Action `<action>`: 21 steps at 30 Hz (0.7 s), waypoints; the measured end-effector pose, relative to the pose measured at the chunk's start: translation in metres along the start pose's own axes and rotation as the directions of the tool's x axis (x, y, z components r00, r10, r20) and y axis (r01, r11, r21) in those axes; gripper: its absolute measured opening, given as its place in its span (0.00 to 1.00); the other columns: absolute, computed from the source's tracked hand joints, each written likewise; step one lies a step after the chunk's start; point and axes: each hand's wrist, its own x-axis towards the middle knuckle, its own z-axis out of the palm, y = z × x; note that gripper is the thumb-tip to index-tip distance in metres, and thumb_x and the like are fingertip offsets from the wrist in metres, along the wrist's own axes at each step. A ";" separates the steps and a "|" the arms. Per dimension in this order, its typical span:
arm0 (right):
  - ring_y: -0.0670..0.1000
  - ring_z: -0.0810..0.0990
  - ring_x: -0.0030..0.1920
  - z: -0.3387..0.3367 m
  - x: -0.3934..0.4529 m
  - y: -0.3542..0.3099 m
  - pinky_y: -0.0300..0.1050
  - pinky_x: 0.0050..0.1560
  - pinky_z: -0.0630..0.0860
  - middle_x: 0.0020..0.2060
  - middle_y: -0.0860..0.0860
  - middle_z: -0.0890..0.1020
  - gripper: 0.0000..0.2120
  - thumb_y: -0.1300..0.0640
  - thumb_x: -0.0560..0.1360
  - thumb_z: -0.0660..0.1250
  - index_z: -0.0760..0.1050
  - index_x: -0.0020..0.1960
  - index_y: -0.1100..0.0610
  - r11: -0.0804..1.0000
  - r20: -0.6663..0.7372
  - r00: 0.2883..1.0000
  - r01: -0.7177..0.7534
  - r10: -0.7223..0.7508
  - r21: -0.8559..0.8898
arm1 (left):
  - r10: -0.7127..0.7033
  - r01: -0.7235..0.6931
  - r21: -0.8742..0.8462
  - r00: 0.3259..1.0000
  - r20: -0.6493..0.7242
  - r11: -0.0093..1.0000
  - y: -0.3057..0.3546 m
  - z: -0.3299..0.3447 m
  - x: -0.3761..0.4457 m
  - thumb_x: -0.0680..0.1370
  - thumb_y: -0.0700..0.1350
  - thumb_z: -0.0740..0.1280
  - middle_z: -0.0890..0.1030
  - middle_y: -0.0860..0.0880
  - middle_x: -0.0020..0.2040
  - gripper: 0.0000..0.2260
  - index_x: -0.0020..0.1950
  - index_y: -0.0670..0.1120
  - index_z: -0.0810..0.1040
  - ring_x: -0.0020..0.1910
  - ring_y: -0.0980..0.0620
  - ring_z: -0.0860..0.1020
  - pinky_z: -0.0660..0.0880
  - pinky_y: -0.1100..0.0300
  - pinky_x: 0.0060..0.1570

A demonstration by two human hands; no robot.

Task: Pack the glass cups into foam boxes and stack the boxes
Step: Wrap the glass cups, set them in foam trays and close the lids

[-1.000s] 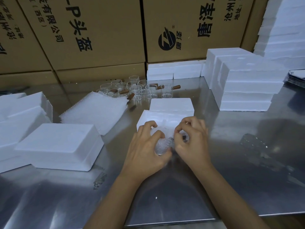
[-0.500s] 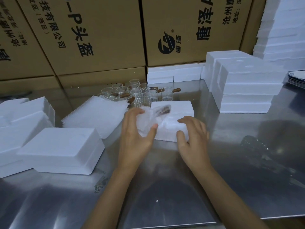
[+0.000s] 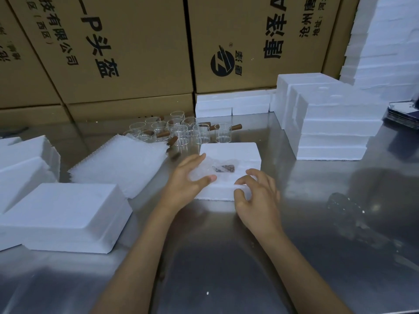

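Two hands work at one foam box [image 3: 229, 152] on the counter [image 3: 317, 223]. Left hand [image 3: 186, 180], grip curled round a bubble-wrapped cup [image 3: 217, 169], sets it into the box's near-left recess; right hand [image 3: 256, 200], fingers spread, steadies the box's near-right corner. Unpacked cups [image 3: 181, 132] stand just behind the box, wrap sheets [image 3: 122, 164] to its left, packed boxes [image 3: 328, 123] stacked to its right. Risk: a crooked seating could leave the wooden handle proud, so a lid would not close. Compared with half a second ago, the cup sits lower and nearer the recess.
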 end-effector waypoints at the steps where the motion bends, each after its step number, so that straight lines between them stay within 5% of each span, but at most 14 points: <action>1: 0.47 0.63 0.69 0.000 0.000 0.000 0.39 0.64 0.56 0.66 0.44 0.73 0.07 0.58 0.73 0.65 0.77 0.47 0.46 1.000 0.002 1.000 -0.003 0.003 0.009 | 0.013 -0.013 0.008 1.000 -0.001 1.000 0.000 0.001 -0.001 0.75 0.50 0.76 0.69 0.57 0.73 0.28 0.74 0.54 0.74 0.72 0.60 0.66 0.61 0.61 0.74; 7: 0.49 0.65 0.69 -0.003 0.001 -0.003 0.45 0.67 0.59 0.67 0.44 0.73 0.09 0.59 0.74 0.64 0.74 0.44 0.44 0.999 0.022 0.999 -0.027 0.027 0.042 | 0.021 -0.021 -0.003 0.999 0.025 1.000 0.006 0.003 -0.008 0.78 0.48 0.73 0.67 0.59 0.70 0.26 0.75 0.53 0.71 0.65 0.67 0.64 0.58 0.74 0.65; 12: 0.48 0.70 0.67 -0.008 0.004 -0.007 0.49 0.71 0.65 0.61 0.44 0.78 0.12 0.63 0.74 0.66 0.81 0.45 0.46 0.945 -0.097 0.990 -0.069 0.105 0.320 | 0.021 -0.022 0.018 0.999 0.042 1.000 0.005 0.003 -0.017 0.77 0.58 0.70 0.65 0.64 0.70 0.28 0.76 0.59 0.68 0.68 0.66 0.64 0.60 0.67 0.66; 16: 0.47 0.74 0.65 -0.017 0.035 0.002 0.46 0.66 0.72 0.62 0.44 0.78 0.13 0.58 0.78 0.64 0.78 0.60 0.48 0.779 -0.055 0.946 -0.228 0.319 0.584 | -0.120 0.096 -0.309 0.991 -0.058 0.946 0.012 -0.006 -0.008 0.81 0.62 0.62 0.70 0.67 0.70 0.23 0.75 0.61 0.69 0.68 0.71 0.66 0.63 0.63 0.69; 18: 0.43 0.73 0.62 -0.017 0.052 0.009 0.38 0.59 0.70 0.65 0.43 0.76 0.17 0.53 0.79 0.62 0.74 0.68 0.47 0.702 0.040 0.914 -0.338 0.404 0.627 | -0.259 0.213 -0.484 0.965 -0.030 0.849 0.011 -0.009 0.004 0.82 0.62 0.56 0.70 0.59 0.75 0.24 0.77 0.56 0.67 0.74 0.60 0.66 0.61 0.52 0.75; 21: 0.47 0.79 0.57 -0.012 0.075 0.016 0.42 0.55 0.73 0.54 0.37 0.81 0.12 0.49 0.79 0.61 0.80 0.59 0.47 0.626 0.130 0.866 -0.445 0.483 0.640 | -0.336 0.308 -0.604 0.939 0.072 0.734 0.003 -0.005 0.018 0.83 0.63 0.51 0.67 0.51 0.78 0.29 0.80 0.50 0.63 0.76 0.52 0.65 0.58 0.47 0.77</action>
